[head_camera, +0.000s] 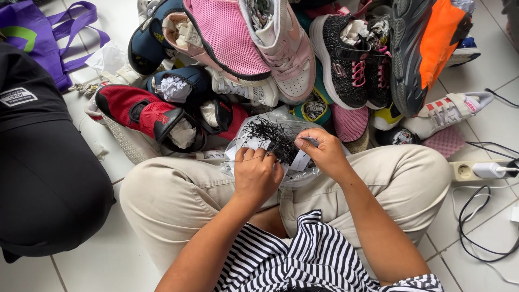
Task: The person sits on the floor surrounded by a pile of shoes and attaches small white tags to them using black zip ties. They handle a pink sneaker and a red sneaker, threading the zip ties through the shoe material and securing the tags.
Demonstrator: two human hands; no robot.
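A clear plastic bag (254,139) full of thin black plastic ties (273,135) rests on my crossed legs. My left hand (255,174) is curled at the bag's near edge, fingers closed on the plastic. My right hand (324,151) pinches a small white paper tag (301,160) over the bag's right side. Both hands sit close together above my beige trousers (178,189).
A heap of children's shoes lies in front: a red sneaker (138,111), a pink mesh shoe (224,32), a black glitter shoe (343,59), an orange-soled shoe (427,48). A black bag (38,178) is at left, a purple tote (43,38) behind it. A power strip (470,171) with cables lies at right.
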